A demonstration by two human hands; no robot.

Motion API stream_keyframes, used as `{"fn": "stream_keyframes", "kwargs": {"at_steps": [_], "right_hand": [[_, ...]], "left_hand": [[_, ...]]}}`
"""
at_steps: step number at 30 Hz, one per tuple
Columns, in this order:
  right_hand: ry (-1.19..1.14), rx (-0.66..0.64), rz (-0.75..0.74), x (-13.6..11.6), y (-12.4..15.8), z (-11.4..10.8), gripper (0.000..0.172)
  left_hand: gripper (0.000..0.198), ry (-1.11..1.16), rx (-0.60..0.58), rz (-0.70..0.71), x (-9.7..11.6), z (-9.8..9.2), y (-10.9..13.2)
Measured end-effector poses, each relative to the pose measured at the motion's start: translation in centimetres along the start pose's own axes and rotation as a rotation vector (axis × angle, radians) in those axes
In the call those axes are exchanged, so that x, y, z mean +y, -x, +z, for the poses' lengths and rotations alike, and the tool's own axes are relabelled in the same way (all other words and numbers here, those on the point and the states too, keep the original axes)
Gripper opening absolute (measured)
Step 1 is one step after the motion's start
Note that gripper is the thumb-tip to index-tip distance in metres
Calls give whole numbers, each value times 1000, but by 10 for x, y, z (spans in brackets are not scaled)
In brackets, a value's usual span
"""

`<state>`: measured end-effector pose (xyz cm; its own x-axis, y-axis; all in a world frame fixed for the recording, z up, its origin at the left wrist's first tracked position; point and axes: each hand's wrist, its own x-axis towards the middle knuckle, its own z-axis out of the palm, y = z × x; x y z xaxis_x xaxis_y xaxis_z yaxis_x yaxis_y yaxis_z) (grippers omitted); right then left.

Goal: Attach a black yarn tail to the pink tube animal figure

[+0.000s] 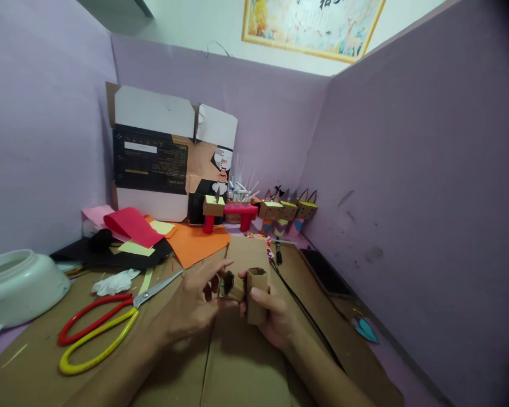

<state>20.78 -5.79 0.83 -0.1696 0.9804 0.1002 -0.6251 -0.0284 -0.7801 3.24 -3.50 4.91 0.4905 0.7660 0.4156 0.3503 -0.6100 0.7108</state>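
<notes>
A small cardboard box (257, 294) is held upright in the right hand (271, 316), with the fingers closed round it; a smaller cardboard piece (231, 287) is pinched in the left hand (190, 308) and is pressed against the side of the box; both are held just above the brown surface (246, 367), near its middle. One pair of scissors (102, 328), with one red loop and one yellow loop, is laid just beside the left hand, with the tip pointed at the fingers; one black cable (305, 311) is stretched close by the right hand; one black marker (279, 254) and one dark flat phone (326, 274) are found behind it. One white tub (21, 285) and one crumpled white paper (112, 281) are seen on the left; one orange sheet (199, 240) and one red sheet (131, 223) are spread further back. Three little box figures (288, 210) are lined up by the wall; one red bench (237, 212) is set beside them; one blue heart (367, 329) is left on the right.
</notes>
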Motion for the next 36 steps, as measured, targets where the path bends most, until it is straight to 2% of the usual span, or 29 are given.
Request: {"fn": "stream_keyframes", "kwargs": {"at_steps": [2, 5, 10, 13, 16, 18, 22, 24, 29, 36], "right_hand": [[-55, -46, 32, 2, 0, 1, 43], [-102, -77, 76, 4, 0, 1, 39], [-126, -73, 124, 5, 0, -2, 38], [-114, -66, 132, 3, -1, -2, 40], [-76, -53, 125, -2, -1, -2, 41], [42, -31, 63, -5, 0, -2, 37], [624, 22, -201, -6, 1, 2, 31], [730, 7, -211, -1, 2, 3, 32], [667, -78, -133, 13, 1, 3, 37], [622, -135, -114, 11, 1, 4, 44]], "left_hand": [[52, 87, -15, -2, 0, 2, 1], [41, 190, -23, -27, 0, 7, 0], [21, 195, 52, 51, -3, 14, 0], [21, 201, 75, 76, -3, 16, 0], [22, 212, 124, -8, -2, 15, 0], [29, 239, 195, -78, -2, 9, 0], [48, 309, 307, -179, 1, -5, 0], [49, 323, 303, -177, 5, -8, 1], [46, 270, 221, -80, 12, 0, 5], [47, 134, 193, -88, 9, 9, 5]]}}
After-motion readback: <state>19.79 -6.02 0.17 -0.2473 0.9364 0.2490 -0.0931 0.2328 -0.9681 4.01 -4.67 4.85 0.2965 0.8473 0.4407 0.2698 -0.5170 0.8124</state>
